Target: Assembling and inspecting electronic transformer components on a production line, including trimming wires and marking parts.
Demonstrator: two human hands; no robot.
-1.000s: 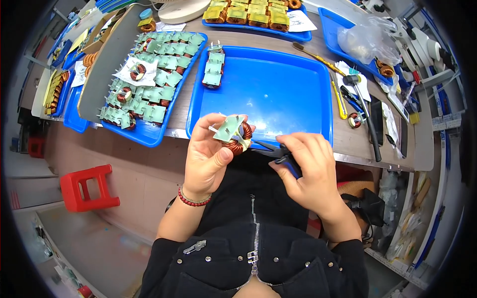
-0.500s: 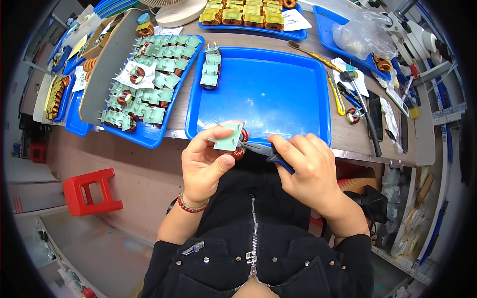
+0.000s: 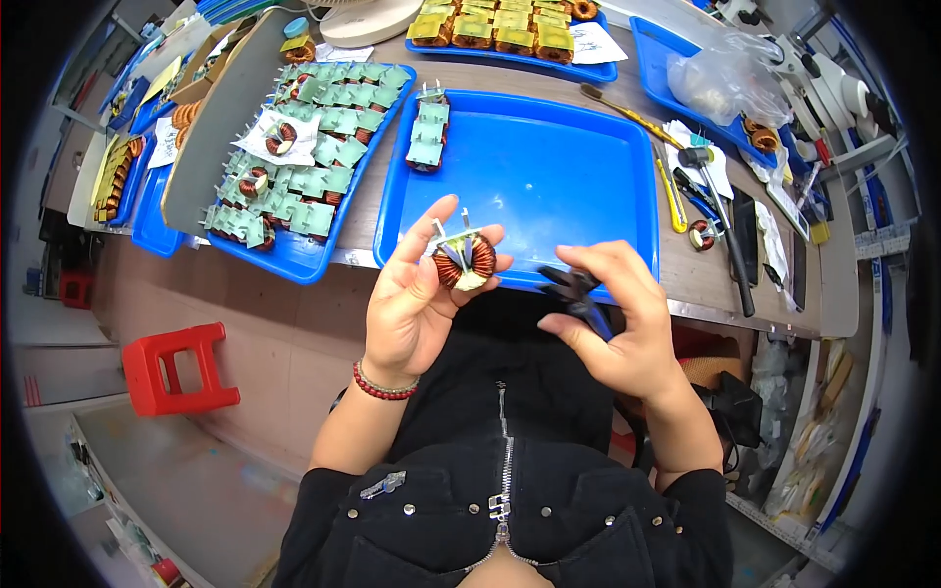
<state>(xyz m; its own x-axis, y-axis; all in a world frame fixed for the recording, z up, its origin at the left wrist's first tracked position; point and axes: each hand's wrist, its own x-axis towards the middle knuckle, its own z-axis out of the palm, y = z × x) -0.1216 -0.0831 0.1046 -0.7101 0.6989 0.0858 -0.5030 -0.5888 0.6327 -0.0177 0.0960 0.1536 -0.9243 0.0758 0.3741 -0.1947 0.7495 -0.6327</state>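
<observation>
Both hands are occupied: with my left hand (image 3: 404, 309) I pinch a copper-wound coil (image 3: 481, 260) between thumb and fingers, its green plate uppermost and pins pointing up, while my right hand (image 3: 627, 328) grasps blue-handled pliers (image 3: 592, 316) loosely, their head blurred, just right of the coil and apart from it. The coil is held up near the near edge of the workbench (image 3: 696, 284), which spans the scene beyond my hands. On the bench in front of me is a large blue tray (image 3: 539, 186). To its left, a blue tray (image 3: 304, 269) is packed with green-plated coils, and a white paper (image 3: 305, 142) with one coil on it lies on top. On the far side, another tray (image 3: 591, 72) carries yellow-topped coils. To the right of the large tray lie a long-handled mallet (image 3: 727, 230), a brush (image 3: 627, 113) and a smaller yellow cutter (image 3: 672, 201). A short row of green-plated coils (image 3: 428, 132) stands at the large tray's far left corner.
</observation>
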